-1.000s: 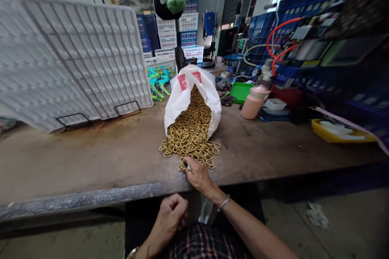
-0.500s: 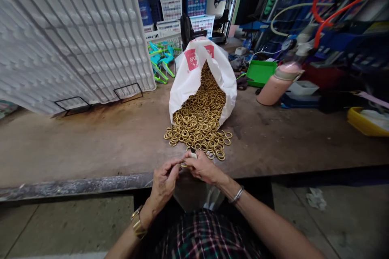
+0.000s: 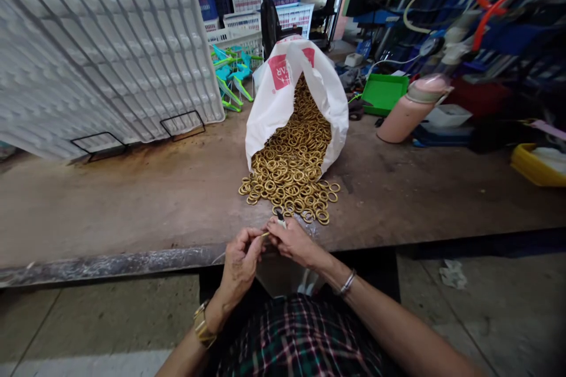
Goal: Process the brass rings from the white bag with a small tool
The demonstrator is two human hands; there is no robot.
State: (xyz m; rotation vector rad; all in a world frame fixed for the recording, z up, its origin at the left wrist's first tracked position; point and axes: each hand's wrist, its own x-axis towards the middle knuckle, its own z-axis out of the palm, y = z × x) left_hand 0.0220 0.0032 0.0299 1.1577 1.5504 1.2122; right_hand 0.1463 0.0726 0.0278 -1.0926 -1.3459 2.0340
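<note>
Both hands meet over the front edge of the bench. My left hand (image 3: 241,256) pinches a brass-coloured ring (image 3: 265,234), seen nearly edge-on. Closed around a small white-handled tool with a dark pointed tip (image 3: 280,218) is my right hand (image 3: 292,240); its fingertips also touch the ring. The tool looks like a small knife, but most of it is hidden in the fingers. Just beyond the hands, a heap of brass-coloured rings (image 3: 289,179) spills from a white plastic bag (image 3: 269,106) lying on its side with its mouth towards me.
White ribbed trays (image 3: 110,41) stand upright on the left of the wooden bench (image 3: 132,200) behind black wire stands (image 3: 99,144). Green-and-blue plastic pieces (image 3: 232,79) lie behind. To the right are a green tray (image 3: 384,94), a pink bottle (image 3: 407,115) and a yellow container (image 3: 537,165).
The ring between my hands has turned from a slanted view to nearly edge-on. More of the tool's dark tip shows above my right hand. The whole view has shifted slightly.
</note>
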